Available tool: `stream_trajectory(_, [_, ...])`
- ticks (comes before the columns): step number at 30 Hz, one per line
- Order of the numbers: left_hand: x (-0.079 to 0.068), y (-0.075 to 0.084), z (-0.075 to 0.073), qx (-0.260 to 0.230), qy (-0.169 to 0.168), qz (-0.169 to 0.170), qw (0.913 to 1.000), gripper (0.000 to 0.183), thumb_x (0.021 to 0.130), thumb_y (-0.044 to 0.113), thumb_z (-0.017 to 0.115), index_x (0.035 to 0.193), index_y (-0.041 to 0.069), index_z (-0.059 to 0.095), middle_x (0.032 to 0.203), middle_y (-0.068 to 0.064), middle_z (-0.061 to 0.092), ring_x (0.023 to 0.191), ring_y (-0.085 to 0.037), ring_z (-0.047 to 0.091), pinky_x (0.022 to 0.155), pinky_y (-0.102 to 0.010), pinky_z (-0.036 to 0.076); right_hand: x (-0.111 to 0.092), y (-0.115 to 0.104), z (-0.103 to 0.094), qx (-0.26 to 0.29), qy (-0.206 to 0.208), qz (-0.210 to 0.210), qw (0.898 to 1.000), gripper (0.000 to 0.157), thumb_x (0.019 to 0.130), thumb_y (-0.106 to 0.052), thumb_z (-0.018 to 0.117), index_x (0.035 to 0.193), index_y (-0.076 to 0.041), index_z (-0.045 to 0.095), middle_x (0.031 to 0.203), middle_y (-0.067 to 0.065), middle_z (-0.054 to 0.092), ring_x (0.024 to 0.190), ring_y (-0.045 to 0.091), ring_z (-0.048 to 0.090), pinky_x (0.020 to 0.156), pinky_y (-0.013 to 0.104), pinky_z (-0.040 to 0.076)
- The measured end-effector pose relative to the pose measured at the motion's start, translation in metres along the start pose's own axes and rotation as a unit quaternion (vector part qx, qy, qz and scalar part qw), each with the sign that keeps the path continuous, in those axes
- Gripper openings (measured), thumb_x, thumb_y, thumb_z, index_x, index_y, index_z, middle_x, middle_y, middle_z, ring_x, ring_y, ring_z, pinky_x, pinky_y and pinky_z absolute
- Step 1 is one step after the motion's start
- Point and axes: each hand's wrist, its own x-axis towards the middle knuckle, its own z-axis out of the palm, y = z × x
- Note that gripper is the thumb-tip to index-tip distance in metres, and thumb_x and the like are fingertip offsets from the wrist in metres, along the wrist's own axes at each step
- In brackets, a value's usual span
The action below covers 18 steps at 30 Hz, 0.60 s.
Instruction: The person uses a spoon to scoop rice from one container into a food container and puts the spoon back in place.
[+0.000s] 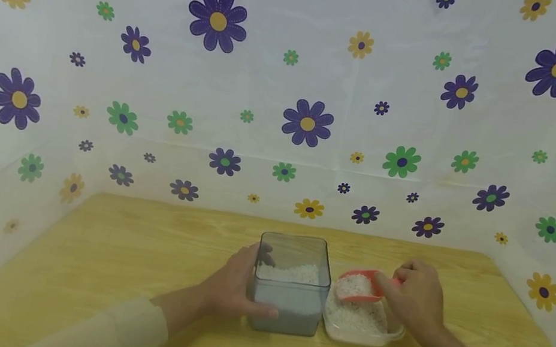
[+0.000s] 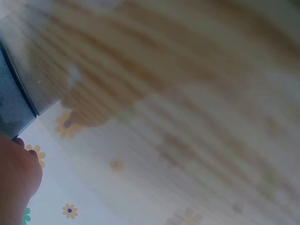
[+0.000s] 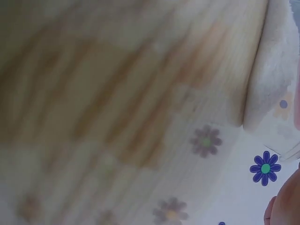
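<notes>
1. Wood-grain table (image 1: 131, 271); flowered white sheet (image 1: 249, 78) behind and at both sides, print purple, yellow, green.
2. Count: one bin (image 1: 285, 314), one tub (image 1: 356, 337), one scoop (image 1: 365, 299).
3. Scoop red, loaded with white grains (image 1: 355, 284), above the tub. Tub low, clear, just right of the bin.
4. Bin squarish, grey, see-through, part-filled.
5. Left hand (image 1: 240, 289) grasps bin; right hand (image 1: 417, 293) grips scoop.

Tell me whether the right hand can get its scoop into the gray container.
Likely yes: the right hand holds the red scoop beside the gray container, whose top is open. The left hand grips the container's opposite side, so nothing visible seems to block the way.
</notes>
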Motion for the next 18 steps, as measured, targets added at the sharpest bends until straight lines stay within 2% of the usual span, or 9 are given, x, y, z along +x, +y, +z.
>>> stream_trajectory(3, [-0.0006,-0.0007,0.0004,-0.002,-0.005,0.004,1.0,0.1,0.061,0.067,0.073,0.136,0.016,0.03,0.126,0.004,0.048,0.118,-0.017,0.043,0.101,-0.047,0.036,-0.0005,0.0001,0.0023,-0.008,0.016,-0.025,1.0,0.037,0.079,-0.037,0.068,0.055,-0.007,0.063,0.082,0.009,0.061,0.084,0.025,0.051,0.072,0.039,0.042])
stream_trajectory(8, [-0.0008,-0.0032,0.0015,0.004,-0.01,0.0,0.9999,0.1,0.061,0.069,0.071,0.137,0.019,0.029,0.127,0.005,0.047,0.118,-0.016,0.042,0.1,-0.045,0.037,0.0,0.0007,0.0043,-0.029,0.034,-0.081,0.996,0.045,0.076,-0.037,0.071,0.045,-0.017,0.046,0.078,0.004,0.054,0.081,0.021,0.045,0.068,0.034,0.04])
stream_trajectory(13, [-0.0004,-0.0018,-0.0001,0.004,-0.002,0.001,1.0,0.099,0.06,0.069,0.072,0.136,0.021,0.03,0.125,0.007,0.047,0.118,-0.014,0.043,0.101,-0.045,0.036,0.0013,0.0006,0.0053,-0.048,0.049,-0.114,0.991,0.045,0.076,-0.039,0.07,0.046,-0.019,0.043,0.076,0.002,0.052,0.081,0.02,0.044,0.069,0.035,0.041])
stream_trajectory(18, [0.0,-0.0009,-0.0004,0.001,-0.006,-0.008,1.0,0.1,0.06,0.068,0.073,0.136,0.02,0.03,0.125,0.007,0.047,0.117,-0.013,0.043,0.101,-0.043,0.037,0.0007,0.001,0.0066,-0.049,0.057,-0.122,0.99,0.046,0.075,-0.039,0.07,0.045,-0.019,0.041,0.076,0.002,0.052,0.08,0.02,0.044,0.069,0.035,0.04])
